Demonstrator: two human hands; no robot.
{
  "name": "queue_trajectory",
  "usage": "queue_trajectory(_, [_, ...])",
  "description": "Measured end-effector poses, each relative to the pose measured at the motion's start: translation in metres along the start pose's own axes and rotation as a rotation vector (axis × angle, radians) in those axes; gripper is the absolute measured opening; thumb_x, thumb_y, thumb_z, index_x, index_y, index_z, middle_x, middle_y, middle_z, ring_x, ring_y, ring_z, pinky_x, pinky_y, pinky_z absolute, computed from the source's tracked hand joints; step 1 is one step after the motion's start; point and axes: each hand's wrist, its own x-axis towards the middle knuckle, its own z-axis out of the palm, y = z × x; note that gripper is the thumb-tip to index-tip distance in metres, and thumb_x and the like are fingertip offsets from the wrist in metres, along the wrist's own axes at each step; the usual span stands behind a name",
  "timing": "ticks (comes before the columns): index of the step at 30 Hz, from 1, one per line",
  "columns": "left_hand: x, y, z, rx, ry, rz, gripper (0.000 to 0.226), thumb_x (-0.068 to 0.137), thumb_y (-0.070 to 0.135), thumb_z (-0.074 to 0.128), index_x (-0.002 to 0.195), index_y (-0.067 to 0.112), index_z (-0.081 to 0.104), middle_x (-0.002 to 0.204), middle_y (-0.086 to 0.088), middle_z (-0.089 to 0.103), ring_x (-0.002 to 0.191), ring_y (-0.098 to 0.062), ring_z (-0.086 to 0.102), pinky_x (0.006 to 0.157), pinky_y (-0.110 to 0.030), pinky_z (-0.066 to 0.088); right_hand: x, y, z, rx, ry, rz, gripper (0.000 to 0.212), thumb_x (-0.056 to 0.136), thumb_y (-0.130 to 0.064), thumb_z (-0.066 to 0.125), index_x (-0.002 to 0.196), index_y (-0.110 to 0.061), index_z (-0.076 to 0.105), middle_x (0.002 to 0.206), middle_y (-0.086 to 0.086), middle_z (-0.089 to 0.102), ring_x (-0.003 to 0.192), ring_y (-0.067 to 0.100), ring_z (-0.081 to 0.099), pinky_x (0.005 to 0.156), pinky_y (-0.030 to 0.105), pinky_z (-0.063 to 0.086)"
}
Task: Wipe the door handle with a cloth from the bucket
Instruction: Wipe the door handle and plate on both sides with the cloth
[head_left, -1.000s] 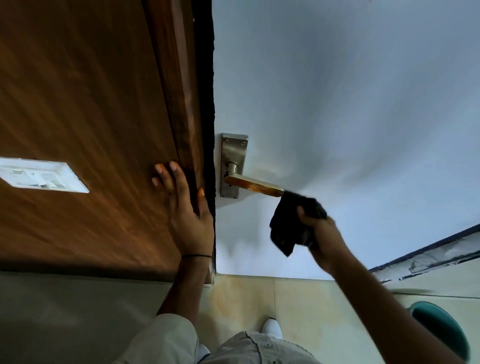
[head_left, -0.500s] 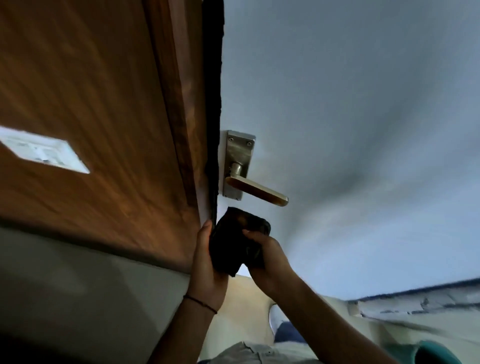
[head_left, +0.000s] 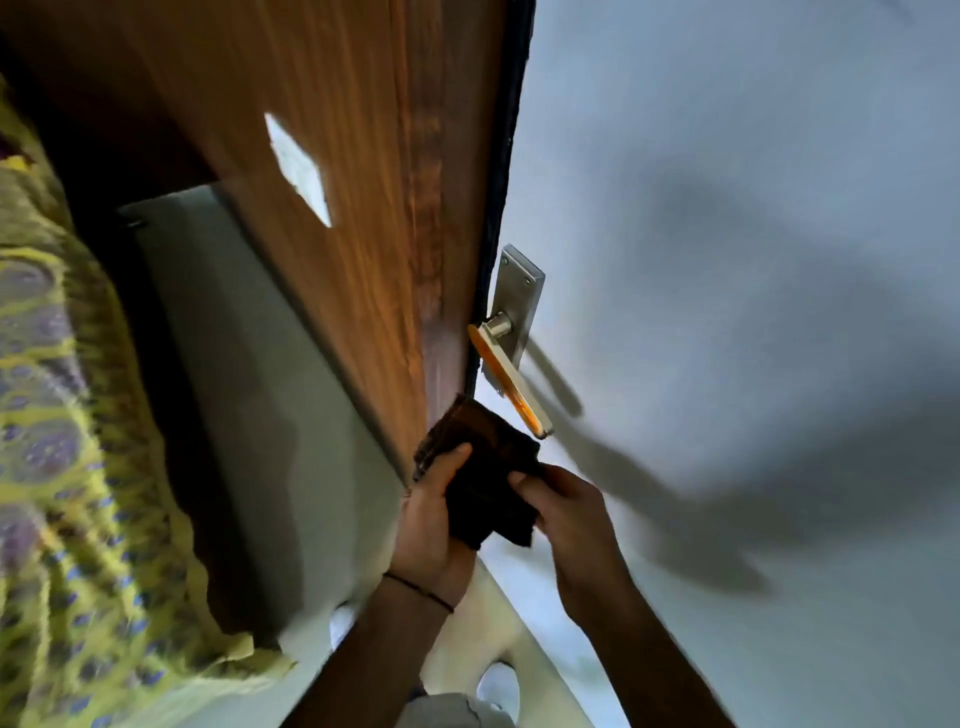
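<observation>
A metal lever door handle (head_left: 511, 387) on a steel backplate (head_left: 517, 306) sticks out from the pale grey door (head_left: 727, 260). Just below the lever's tip I hold a dark cloth (head_left: 483, 478) between both hands. My left hand (head_left: 436, 519) grips its left side with the thumb on top. My right hand (head_left: 566, 514) pinches its right side. The cloth's upper corner lies close to the lever's end; I cannot tell whether it touches. The bucket is out of view.
A brown wooden panel (head_left: 337, 156) with a white switch plate (head_left: 298, 166) stands left of the door's dark edge. A yellow patterned fabric (head_left: 62, 467) fills the far left. Pale floor and a white shoe (head_left: 498, 686) show below.
My left hand left the wooden panel and joined my right hand on the cloth. The cloth came off the lever's tip to just below it. The view swung left and tilted.
</observation>
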Motion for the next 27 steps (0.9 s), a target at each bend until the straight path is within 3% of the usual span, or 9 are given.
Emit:
queue_trajectory(3, [-0.003, 0.007, 0.002, -0.064, 0.185, 0.122, 0.017, 0.096, 0.013, 0.058, 0.102, 0.008, 0.074, 0.101, -0.015, 0.078, 0.085, -0.028, 0.076, 0.063, -0.031, 0.062, -0.003, -0.001, -0.011, -0.124, 0.261, -0.168, 0.028, 0.091, -0.012, 0.067, 0.118, -0.022, 0.066, 0.113, -0.005, 0.071, 0.107, 0.013, 0.066, 0.087, 0.022, 0.048])
queue_trajectory(6, [-0.004, 0.010, 0.019, -0.062, 0.253, 0.256, 0.018, 0.095, 0.007, 0.058, 0.109, 0.000, 0.067, 0.084, -0.012, 0.074, 0.065, -0.020, 0.074, 0.045, -0.025, 0.055, -0.004, -0.012, -0.009, -0.298, 0.235, -0.467, 0.036, 0.097, -0.015, 0.062, 0.133, -0.018, 0.062, 0.127, -0.012, 0.065, 0.115, 0.003, 0.061, 0.100, 0.017, 0.046])
queue_trajectory(9, [-0.001, 0.008, 0.039, 0.039, 0.241, 0.388, 0.017, 0.096, 0.004, 0.057, 0.111, 0.000, 0.064, 0.074, -0.008, 0.073, 0.055, -0.017, 0.072, 0.043, -0.023, 0.054, 0.009, -0.028, -0.004, -0.376, 0.214, -0.598, 0.023, 0.101, -0.021, 0.058, 0.113, -0.013, 0.076, 0.098, -0.009, 0.074, 0.087, -0.007, 0.064, 0.078, 0.000, 0.044])
queue_trajectory(11, [0.002, 0.003, 0.051, 0.152, 0.229, 0.466, 0.011, 0.096, 0.001, 0.055, 0.101, 0.005, 0.065, 0.060, 0.000, 0.072, 0.046, -0.013, 0.067, 0.041, -0.021, 0.052, 0.020, -0.035, -0.006, -0.364, 0.215, -0.595, 0.027, 0.100, -0.023, 0.057, 0.096, -0.011, 0.080, 0.068, -0.011, 0.068, 0.062, -0.006, 0.060, 0.061, 0.004, 0.041])
queue_trajectory(13, [0.001, -0.005, 0.060, 0.200, 0.199, 0.504, 0.021, 0.096, -0.001, 0.054, 0.086, 0.013, 0.066, 0.056, 0.003, 0.069, 0.043, -0.012, 0.064, 0.043, -0.022, 0.050, 0.025, -0.039, -0.009, -0.346, 0.195, -0.558, 0.029, 0.099, -0.021, 0.056, 0.089, -0.009, 0.080, 0.055, -0.010, 0.060, 0.050, -0.001, 0.055, 0.054, 0.010, 0.039])
queue_trajectory(18, [-0.015, -0.027, 0.062, 0.391, 0.204, 0.517, 0.033, 0.093, -0.002, 0.057, 0.066, 0.017, 0.064, 0.045, 0.004, 0.058, 0.034, -0.010, 0.054, 0.039, -0.024, 0.042, 0.026, -0.041, -0.014, -0.302, 0.115, -0.520, 0.024, 0.096, -0.018, 0.058, 0.099, -0.012, 0.081, 0.080, -0.001, 0.079, 0.069, 0.001, 0.070, 0.067, 0.016, 0.052])
queue_trajectory(20, [-0.008, -0.015, 0.069, 0.415, 0.248, 0.549, 0.030, 0.091, -0.001, 0.057, 0.064, 0.011, 0.062, 0.045, 0.005, 0.057, 0.034, -0.010, 0.053, 0.040, -0.027, 0.043, 0.026, -0.042, -0.014, -0.290, 0.093, -0.502, 0.024, 0.096, -0.016, 0.058, 0.092, -0.010, 0.081, 0.067, -0.007, 0.074, 0.057, 0.001, 0.062, 0.059, 0.018, 0.047])
queue_trajectory(23, [0.011, 0.020, 0.083, 0.512, 0.392, 0.632, 0.029, 0.090, 0.001, 0.058, 0.062, 0.009, 0.054, 0.046, 0.005, 0.047, 0.030, -0.002, 0.042, 0.032, -0.015, 0.034, 0.025, -0.044, -0.015, -0.307, 0.098, -0.481, 0.028, 0.095, -0.019, 0.061, 0.070, -0.013, 0.072, 0.043, -0.012, 0.050, 0.046, 0.003, 0.041, 0.052, 0.020, 0.035])
queue_trajectory(27, [0.024, 0.037, 0.081, 0.645, 0.402, 0.661, 0.029, 0.092, 0.008, 0.060, 0.065, 0.015, 0.052, 0.052, 0.004, 0.047, 0.040, -0.005, 0.045, 0.035, -0.016, 0.036, 0.023, -0.044, -0.015, -0.304, 0.084, -0.474, 0.026, 0.095, -0.020, 0.060, 0.073, -0.012, 0.073, 0.043, -0.013, 0.051, 0.048, 0.005, 0.042, 0.054, 0.021, 0.036])
